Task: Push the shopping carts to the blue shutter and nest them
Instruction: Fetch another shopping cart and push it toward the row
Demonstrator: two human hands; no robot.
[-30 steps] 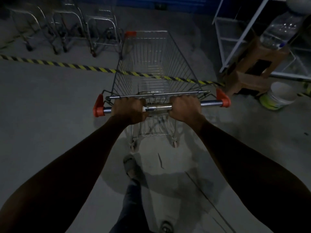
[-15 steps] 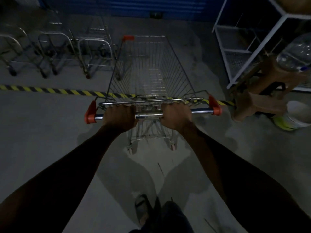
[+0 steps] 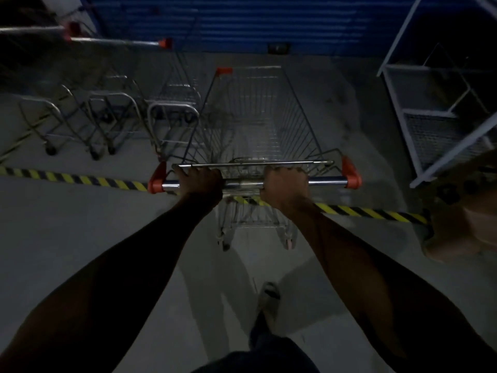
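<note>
A wire shopping cart (image 3: pixel 298 114) with orange corner caps stands in front of me, its basket pointing at the blue shutter (image 3: pixel 242 25). My left hand (image 3: pixel 200 180) grips the chrome cart handle (image 3: pixel 326 181) left of centre. My right hand (image 3: pixel 285 183) grips the same handle right of centre. Several other carts (image 3: pixel 113 114) stand in a row at the left, just before the shutter, with orange-capped handles at the upper left.
A yellow-black striped floor line (image 3: pixel 88 180) runs under the cart's handle. A white metal rack (image 3: pixel 441 103) stands at the right, a brown stool (image 3: pixel 462 219) below it. Grey concrete floor lies between the cart's front and the shutter. My foot (image 3: pixel 269 297) shows below.
The cart has rolled forward across the striped line toward the shutter. The row of carts at the left and the shutter are nearer. Both hands keep the same grip.
</note>
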